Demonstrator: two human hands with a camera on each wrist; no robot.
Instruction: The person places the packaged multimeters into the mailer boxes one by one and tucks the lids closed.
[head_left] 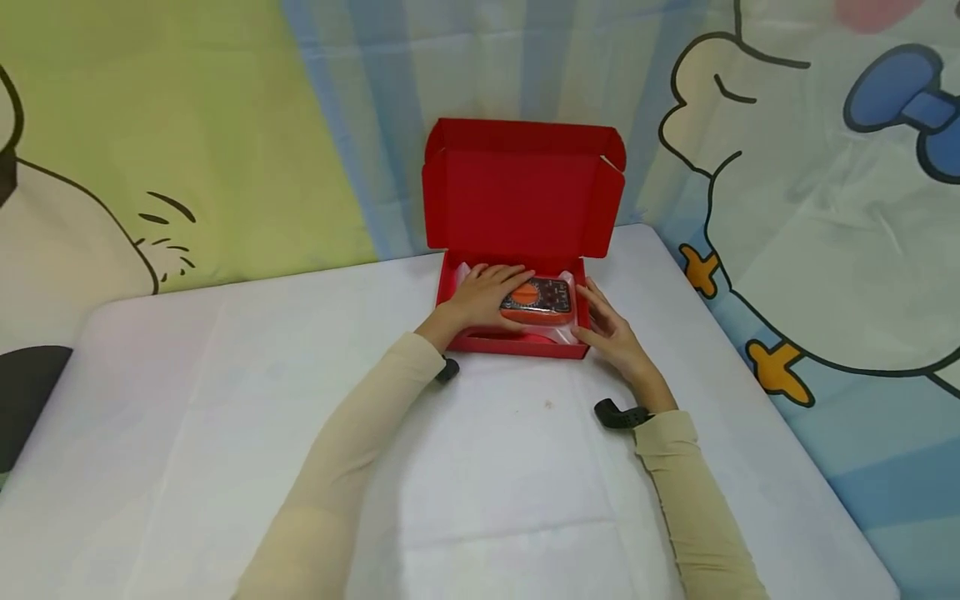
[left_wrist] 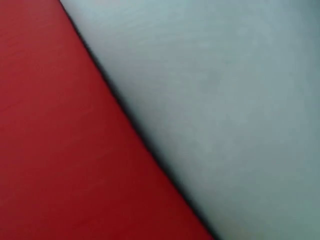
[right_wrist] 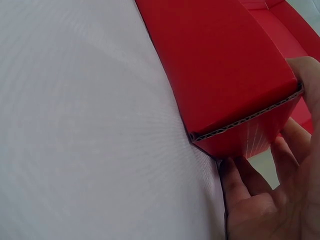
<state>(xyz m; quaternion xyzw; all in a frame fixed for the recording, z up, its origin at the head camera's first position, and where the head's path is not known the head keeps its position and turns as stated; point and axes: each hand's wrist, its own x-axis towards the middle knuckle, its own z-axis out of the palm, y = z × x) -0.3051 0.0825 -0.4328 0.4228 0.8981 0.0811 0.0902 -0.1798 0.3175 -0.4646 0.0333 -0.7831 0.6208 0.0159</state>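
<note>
A red cardboard box (head_left: 517,346) stands on the table with its lid (head_left: 525,187) raised at the back. Inside it is an orange-and-black multimeter (head_left: 553,297) with an orange dial, face up on clear plastic wrapping (head_left: 561,333). My left hand (head_left: 486,298) reaches over the box's left side and grips the multimeter's left end, fingers along the far edge and thumb along the near edge. At the box's right wall, my right hand (head_left: 611,333) holds the near corner, thumb over the rim and fingers against the outside. In the left wrist view, only red cardboard (left_wrist: 65,140) and white cloth show.
White cloth covers the table (head_left: 225,417). Behind and to the right hangs a cartoon-printed curtain (head_left: 480,58), close to the raised lid. Each wrist wears a black camera mount (head_left: 618,415). A dark object (head_left: 30,400) shows at the far left edge.
</note>
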